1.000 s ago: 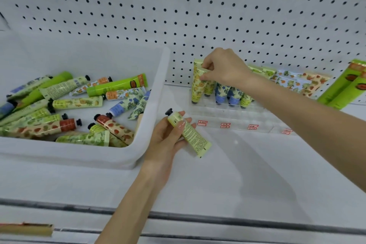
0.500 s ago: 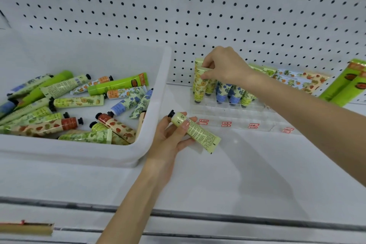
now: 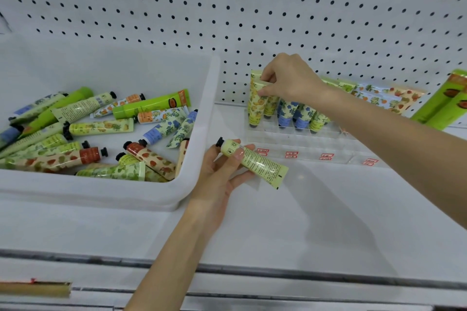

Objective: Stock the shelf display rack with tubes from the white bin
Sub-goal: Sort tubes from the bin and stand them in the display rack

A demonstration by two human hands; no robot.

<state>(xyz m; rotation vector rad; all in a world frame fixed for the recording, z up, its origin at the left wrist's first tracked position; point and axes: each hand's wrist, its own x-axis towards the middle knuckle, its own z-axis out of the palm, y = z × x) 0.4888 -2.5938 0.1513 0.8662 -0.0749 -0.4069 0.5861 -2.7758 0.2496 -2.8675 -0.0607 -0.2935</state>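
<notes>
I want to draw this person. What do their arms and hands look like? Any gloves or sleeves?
The left hand and right hand wear no gloves. The left forearm and right forearm are bare, no sleeve in view. No watch, bracelet or ring shows.

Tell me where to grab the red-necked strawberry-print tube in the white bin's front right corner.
Pinch the strawberry-print plastic tube across its round middle, from above: it lies flat atop other tubes, and the white plastic bin's wall crowds its crimped tail.

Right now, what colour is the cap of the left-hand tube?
Black cap on the tube, head view.
</notes>
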